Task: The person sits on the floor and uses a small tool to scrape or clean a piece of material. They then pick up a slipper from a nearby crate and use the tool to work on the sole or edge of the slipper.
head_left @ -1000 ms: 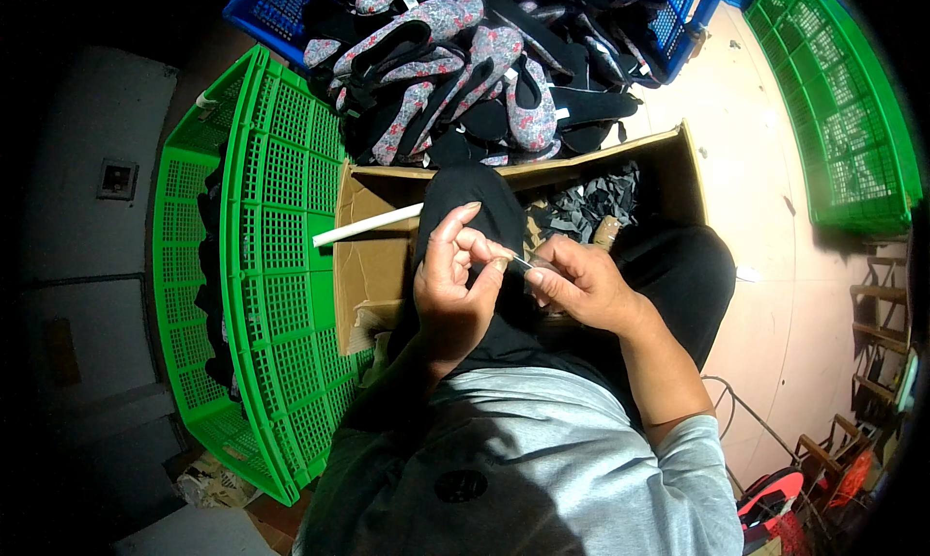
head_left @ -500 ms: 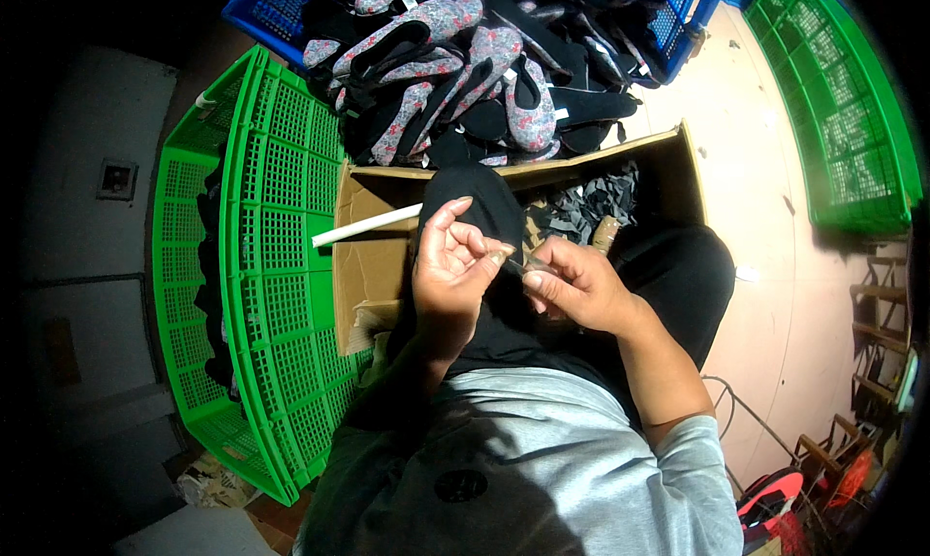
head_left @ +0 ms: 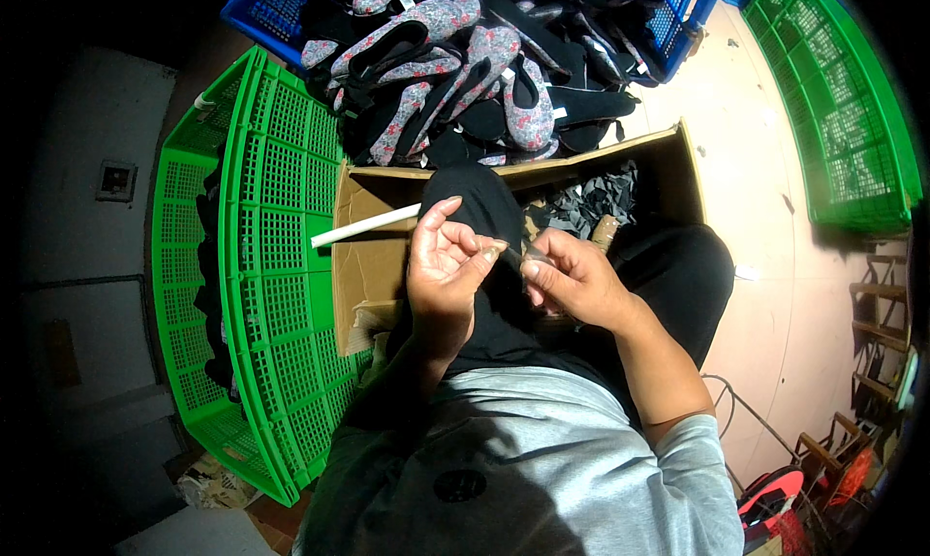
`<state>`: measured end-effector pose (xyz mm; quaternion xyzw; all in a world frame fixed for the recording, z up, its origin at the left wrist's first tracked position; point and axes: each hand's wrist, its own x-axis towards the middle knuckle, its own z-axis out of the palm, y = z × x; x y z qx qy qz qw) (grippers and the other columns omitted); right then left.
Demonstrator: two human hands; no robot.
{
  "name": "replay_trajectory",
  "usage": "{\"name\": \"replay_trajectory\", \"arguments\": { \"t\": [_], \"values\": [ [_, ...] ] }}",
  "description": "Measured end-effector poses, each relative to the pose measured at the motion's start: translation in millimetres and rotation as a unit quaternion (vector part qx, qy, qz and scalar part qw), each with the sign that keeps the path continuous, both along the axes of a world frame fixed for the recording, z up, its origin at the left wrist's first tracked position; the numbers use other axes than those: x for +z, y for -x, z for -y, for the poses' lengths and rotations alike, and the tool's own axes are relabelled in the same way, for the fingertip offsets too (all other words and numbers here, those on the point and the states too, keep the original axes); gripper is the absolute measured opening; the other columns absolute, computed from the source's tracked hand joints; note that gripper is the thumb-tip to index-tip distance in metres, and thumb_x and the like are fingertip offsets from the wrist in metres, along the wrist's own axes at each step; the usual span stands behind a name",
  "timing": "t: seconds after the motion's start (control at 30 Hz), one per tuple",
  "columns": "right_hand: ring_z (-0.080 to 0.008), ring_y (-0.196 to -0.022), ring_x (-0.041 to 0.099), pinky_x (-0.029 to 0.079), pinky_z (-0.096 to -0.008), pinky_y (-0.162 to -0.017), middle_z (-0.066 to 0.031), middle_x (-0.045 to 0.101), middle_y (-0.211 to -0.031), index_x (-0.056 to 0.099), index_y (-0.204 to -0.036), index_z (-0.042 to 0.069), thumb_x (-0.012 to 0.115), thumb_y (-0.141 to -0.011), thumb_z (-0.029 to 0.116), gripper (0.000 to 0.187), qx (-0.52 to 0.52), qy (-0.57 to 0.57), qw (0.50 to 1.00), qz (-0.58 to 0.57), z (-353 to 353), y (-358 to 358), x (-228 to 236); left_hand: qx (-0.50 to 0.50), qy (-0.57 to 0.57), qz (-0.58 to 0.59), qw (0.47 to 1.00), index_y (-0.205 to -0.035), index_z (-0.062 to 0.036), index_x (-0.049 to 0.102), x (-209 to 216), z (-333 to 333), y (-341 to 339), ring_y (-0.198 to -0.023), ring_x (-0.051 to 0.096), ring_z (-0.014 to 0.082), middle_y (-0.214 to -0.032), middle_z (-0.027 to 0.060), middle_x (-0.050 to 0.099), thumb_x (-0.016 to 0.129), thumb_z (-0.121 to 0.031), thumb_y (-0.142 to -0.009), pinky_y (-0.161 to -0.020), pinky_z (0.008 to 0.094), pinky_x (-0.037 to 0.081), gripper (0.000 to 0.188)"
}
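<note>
Over my lap, my left hand (head_left: 448, 270) is palm up, with thumb and forefinger pinched together and the other fingers loosely curled. Whatever sits in that pinch is too small to make out. Just to its right, my right hand (head_left: 581, 283) grips a small dark grey scrap (head_left: 535, 254) between thumb and fingers. A narrow gap separates the two sets of fingertips. Beneath them, an open cardboard box (head_left: 373, 256) holds many grey and black scraps (head_left: 589, 202). A brown rolled piece (head_left: 605, 231) stands beside those scraps, close to my right hand.
Beyond the box, floral and black slipper-like pieces (head_left: 494, 52) heap over a blue crate (head_left: 273, 18). Green crates (head_left: 286, 275) stand at my left, another green crate (head_left: 833, 101) at far right. A pale stick (head_left: 363, 227) crosses the box's left edge.
My left hand has shifted slightly left, so the fingertips of the two hands are a little farther apart. The right hand keeps its grip on the scrap.
</note>
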<state>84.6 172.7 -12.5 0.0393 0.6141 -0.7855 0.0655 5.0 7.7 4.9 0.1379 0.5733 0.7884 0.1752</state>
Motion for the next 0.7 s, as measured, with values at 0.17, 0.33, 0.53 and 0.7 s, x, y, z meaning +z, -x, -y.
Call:
{"name": "replay_trajectory", "arguments": {
  "t": [0.17, 0.33, 0.53, 0.7],
  "values": [
    [-0.005, -0.051, 0.053, 0.041, -0.0208, -0.045, -0.0002, 0.061, -0.065, 0.052, -0.087, 0.005, 0.058, -0.097, 0.022, 0.021, -0.004, 0.005, 1.0, 0.002, 0.8, 0.6, -0.7, -0.001, 0.01, -0.009, 1.0, -0.136, 0.0014, 0.036, 1.4, -0.4, -0.7, -0.088, 0.058, 0.0118, -0.091, 0.0033, 0.047, 0.058, 0.014, -0.083, -0.089, 0.0304, 0.051, 0.059],
    [-0.0048, -0.051, 0.053, 0.041, -0.0203, -0.046, -0.0002, 0.061, -0.066, 0.051, -0.088, 0.006, 0.057, -0.097, 0.022, 0.02, 0.0, 0.016, 1.0, 0.015, 0.9, 0.8, -0.7, 0.002, 0.031, -0.036, 0.999, -0.135, 0.0021, 0.035, 2.1, -1.3, -1.6, -0.087, 0.059, 0.0119, -0.091, 0.0038, 0.048, 0.058, 0.014, -0.083, -0.088, 0.0297, 0.051, 0.058],
    [-0.0049, -0.05, 0.051, 0.041, -0.0196, -0.046, -0.0004, 0.06, -0.067, 0.05, -0.089, 0.006, 0.056, -0.098, 0.022, 0.019, -0.002, 0.038, 0.999, 0.015, 1.9, 1.9, 1.4, 0.006, 0.052, -0.071, 0.996, -0.135, 0.0027, 0.034, 3.0, -1.8, -4.1, -0.087, 0.059, 0.0122, -0.09, 0.0043, 0.049, 0.057, 0.014, -0.084, -0.088, 0.0288, 0.051, 0.057],
    [-0.005, -0.051, 0.052, 0.042, -0.0196, -0.046, -0.0009, 0.06, -0.067, 0.05, -0.09, 0.005, 0.056, -0.098, 0.021, 0.018, -0.01, 0.059, 0.998, 0.012, 2.9, 1.0, 0.8, 0.001, 0.059, -0.081, 0.995, -0.135, 0.0034, 0.034, 3.6, -1.9, -4.4, -0.087, 0.059, 0.0123, -0.09, 0.0046, 0.049, 0.055, 0.015, -0.084, -0.088, 0.0287, 0.051, 0.056]
  ]
}}
